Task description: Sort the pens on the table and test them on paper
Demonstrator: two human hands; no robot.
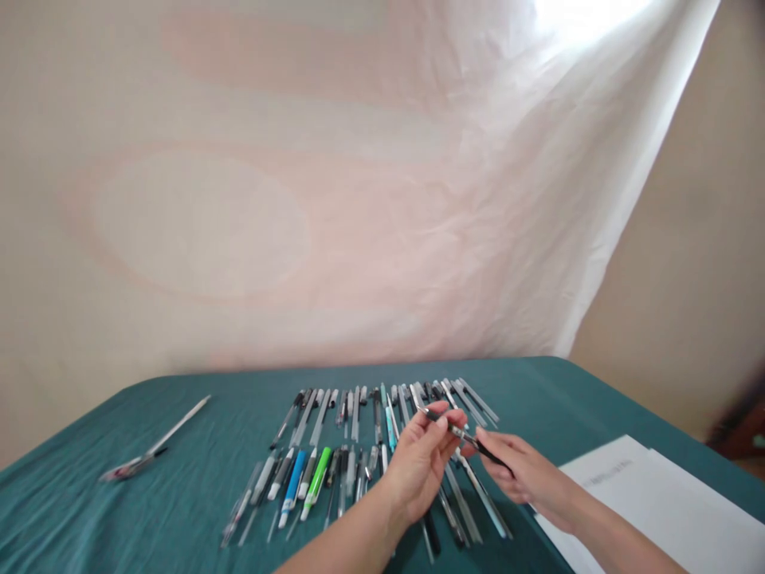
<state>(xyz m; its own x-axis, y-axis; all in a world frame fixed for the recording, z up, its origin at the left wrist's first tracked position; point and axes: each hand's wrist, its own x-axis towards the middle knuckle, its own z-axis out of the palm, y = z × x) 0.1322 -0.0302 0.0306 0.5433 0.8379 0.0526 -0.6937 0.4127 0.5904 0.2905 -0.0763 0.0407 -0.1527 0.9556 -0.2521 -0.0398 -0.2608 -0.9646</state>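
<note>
A slim black pen (461, 434) with a clear or silvery middle section slants between my two hands above the table. My left hand (418, 466) pinches its upper-left end between thumb and fingers. Closed round its dark lower-right part is my right hand (526, 472). Whether the pen is in one piece or parted between the hands, I cannot tell. Below and behind the hands lie two rows of pens, mostly clear, black and white. A blue pen (292, 488) and a bright green pen (316, 482) stand out in the front row. My left forearm hides part of that row.
White paper sheets (651, 498) lie at the right on the dark green tablecloth (197, 470). Apart at the left is a long pale thin object (179, 421) with a blurred dark and reddish end. A pale hanging sheet (358, 239) closes off the back.
</note>
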